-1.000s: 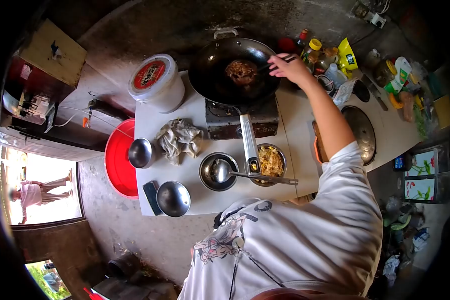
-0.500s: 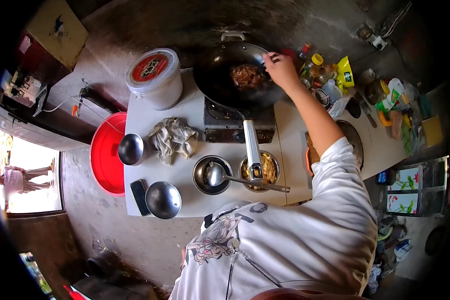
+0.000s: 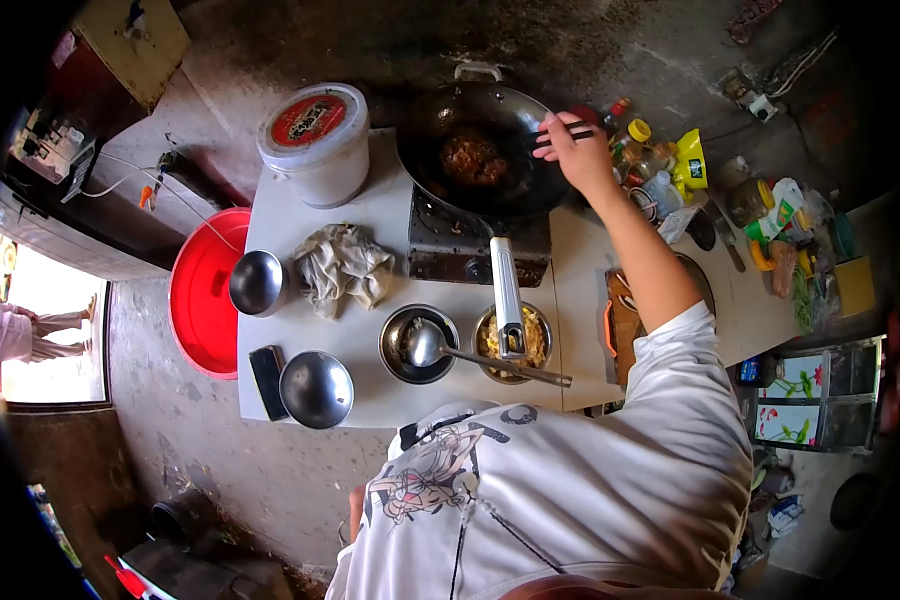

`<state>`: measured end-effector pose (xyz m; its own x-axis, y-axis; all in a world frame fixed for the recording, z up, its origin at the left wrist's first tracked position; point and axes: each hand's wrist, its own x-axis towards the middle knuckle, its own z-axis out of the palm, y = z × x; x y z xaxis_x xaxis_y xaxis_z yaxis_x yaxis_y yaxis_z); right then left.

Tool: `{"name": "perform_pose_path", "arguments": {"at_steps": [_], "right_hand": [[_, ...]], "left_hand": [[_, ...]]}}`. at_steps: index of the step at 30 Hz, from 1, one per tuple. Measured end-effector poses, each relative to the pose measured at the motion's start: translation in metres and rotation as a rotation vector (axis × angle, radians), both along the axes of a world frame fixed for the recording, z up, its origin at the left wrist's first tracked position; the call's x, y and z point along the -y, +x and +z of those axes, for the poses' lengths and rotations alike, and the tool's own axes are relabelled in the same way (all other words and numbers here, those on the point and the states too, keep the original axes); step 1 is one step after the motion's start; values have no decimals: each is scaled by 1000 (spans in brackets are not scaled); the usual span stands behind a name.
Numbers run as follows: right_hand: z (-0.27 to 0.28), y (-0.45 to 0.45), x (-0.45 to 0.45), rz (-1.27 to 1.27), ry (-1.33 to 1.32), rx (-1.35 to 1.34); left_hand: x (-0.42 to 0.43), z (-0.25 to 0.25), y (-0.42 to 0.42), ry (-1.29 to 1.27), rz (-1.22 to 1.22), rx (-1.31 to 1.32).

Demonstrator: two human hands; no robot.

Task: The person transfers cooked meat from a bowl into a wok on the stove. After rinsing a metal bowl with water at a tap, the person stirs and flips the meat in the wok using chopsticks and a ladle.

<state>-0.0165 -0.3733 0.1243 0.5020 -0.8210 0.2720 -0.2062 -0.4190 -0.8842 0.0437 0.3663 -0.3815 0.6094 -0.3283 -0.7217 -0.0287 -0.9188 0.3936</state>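
My right hand (image 3: pixel 578 150) grips a pair of dark chopsticks (image 3: pixel 568 132) over the right rim of the black wok (image 3: pixel 515 110). Dark brown food (image 3: pixel 473 160) lies in a mound inside the wok, left of the chopsticks and apart from my fingers. Under the wok is a gas stove (image 3: pixel 445 245), and the wok's pale handle (image 3: pixel 504 285) points toward me, above a bowl of yellowish food (image 3: pixel 535 340). A ladle (image 3: pixel 427 346) rests in a steel bowl (image 3: pixel 390 365), its shaft lying across the yellowish food's bowl. My left hand is out of view.
A lidded white tub (image 3: pixel 320 170), a crumpled cloth (image 3: pixel 342 268), metal bowls (image 3: pixel 316 390) and a phone (image 3: pixel 267 382) occupy the table's left side. A red basin (image 3: pixel 200 310) stands beyond its edge. Bottles (image 3: pixel 658 190), a knife (image 3: pixel 728 245) and a chopping board (image 3: pixel 622 330) are rightward.
My right hand has drawn slightly back to the right, and the chopsticks now show clearly. The food mound looks more gathered. The whole view has shifted slightly.
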Motion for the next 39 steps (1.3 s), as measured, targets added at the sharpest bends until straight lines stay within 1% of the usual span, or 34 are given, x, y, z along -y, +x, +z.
{"name": "perform_pose_path", "arguments": {"at_steps": [1,3,7,11,13,15,17,19,20,21,23,24,25,27,29,31,35,36,37,39], "right_hand": [[-5,-1,1,0,0,0],[-19,-4,5,-90,182,42],[-30,-28,12,-90,243,70],[-39,-56,29,-121,283,33],[-34,-58,32,-149,266,10],[-31,-53,43,-180,109,-33],[-36,-36,47,-172,62,42],[-43,-25,36,-75,-79,-14],[-45,-26,33,14,-168,-20],[-41,-28,34,17,-173,-17],[-25,-38,37,-51,-59,-3],[-12,-42,38,-127,-63,-41],[-3,-43,40,-143,-114,-46],[8,-37,31,-163,-101,1],[4,-20,27,-134,-22,-18],[-13,-1,28,-109,-112,-44],[-30,38,28,-123,-344,-227],[-34,45,23,-113,-437,-195],[-37,49,19,-60,-454,-196],[-43,44,6,116,-329,-74]], "left_hand": [[0,-1,0,1,-2,0],[-2,0,-1,-1,-3,4],[-4,-1,-5,-3,-2,9],[-9,-2,-11,-6,0,4],[-8,-3,-13,-5,-1,5],[-8,-3,-14,-5,-2,9],[-8,-4,-14,-6,-5,15],[-6,-5,-14,-9,-8,18],[-5,-6,-13,-10,-10,22],[-5,-6,-13,-10,-7,22],[-4,-8,-15,-11,-1,23],[-3,-7,-16,-12,3,24],[-3,-8,-17,-12,5,21],[-4,-10,-20,-11,8,19],[-4,-12,-21,-5,5,20],[-3,-12,-21,-5,4,19],[-3,-12,-19,-2,-2,25],[-2,-13,-18,-4,-3,28],[-2,-13,-17,-2,-6,27],[-2,-13,-14,-2,-18,30]]}}
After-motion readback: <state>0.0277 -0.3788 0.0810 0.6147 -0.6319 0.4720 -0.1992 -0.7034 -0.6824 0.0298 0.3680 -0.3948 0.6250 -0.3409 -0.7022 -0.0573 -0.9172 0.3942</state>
